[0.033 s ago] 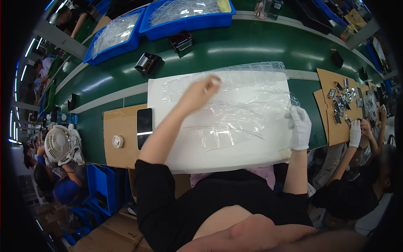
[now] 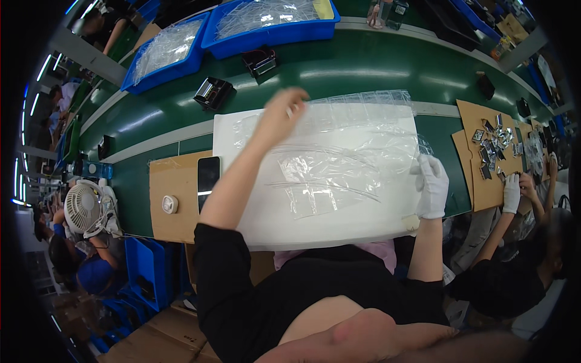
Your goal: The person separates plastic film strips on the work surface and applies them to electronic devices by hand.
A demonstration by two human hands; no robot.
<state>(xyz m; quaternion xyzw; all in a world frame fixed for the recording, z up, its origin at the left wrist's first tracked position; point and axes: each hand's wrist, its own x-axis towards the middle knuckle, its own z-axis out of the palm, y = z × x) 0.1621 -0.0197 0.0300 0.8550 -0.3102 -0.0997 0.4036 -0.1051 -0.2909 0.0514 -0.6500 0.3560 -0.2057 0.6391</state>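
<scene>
Spreading clear plastic bags [image 2: 339,163] across the white sheet [image 2: 266,224] is the step you seem to be in: they lie loose and overlapping on the sheet at the desk's near edge, right in front of you. Your left hand [image 2: 284,109], bare, reaches to the sheet's 11 o'clock corner with fingers bent onto the film's far edge, though whether that grip actually pinches a bag I cannot tell. Your right hand [image 2: 431,184], in a white glove, rests at 3 o'clock on the sheet's edge, fingers curled over the film, seemingly pressing rather than gripping. The next move likely calls for separating one bag cleanly from the slippery pile. At 9 o'clock lies a cardboard sheet [image 2: 172,181] with a dark phone [image 2: 207,175] and a small round white item [image 2: 170,204]. Beyond runs the green desk [image 2: 363,66], carrying blue bins [image 2: 266,24] of film at 12 o'clock. A co-worker's gloved hand [image 2: 512,192] sorts small parts at 3 o'clock; a white fan [image 2: 85,209] stands at 9 o'clock.
</scene>
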